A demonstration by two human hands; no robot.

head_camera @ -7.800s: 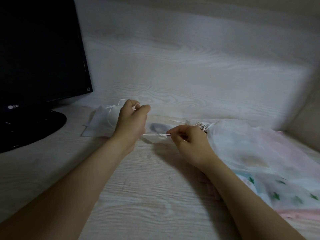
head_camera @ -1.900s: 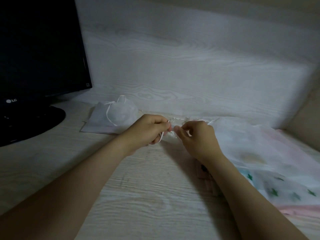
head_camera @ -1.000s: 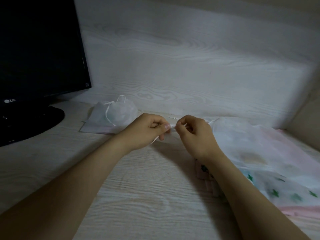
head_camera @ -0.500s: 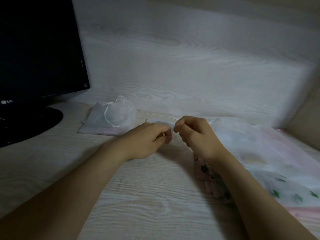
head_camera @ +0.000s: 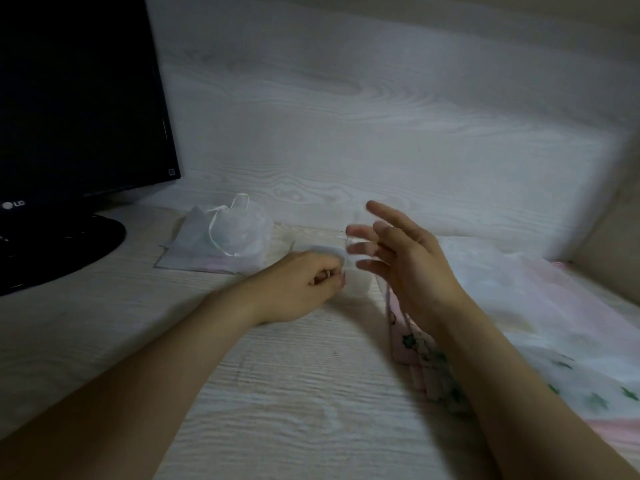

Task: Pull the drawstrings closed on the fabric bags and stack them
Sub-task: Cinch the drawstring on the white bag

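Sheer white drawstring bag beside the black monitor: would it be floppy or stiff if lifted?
Probably floppy: the sheer white drawstring bag slumps in soft folds. Likely very light, being thin and see-through. Its loose cord loop may snag.

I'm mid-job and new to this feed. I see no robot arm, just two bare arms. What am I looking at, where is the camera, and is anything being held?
There is no machine here. A person works with bare hands, and the single view comes from a camera worn on their head, looking forward and down. The left hand is curled and pinches a small white bag by its gathered top; blur hides the cord itself. The right hand is open with fingers spread and holds nothing. On the wooden desk, closed bags lie stacked near a black monitor. A pile of loose bags lies to the right, and some of them are patterned pink.
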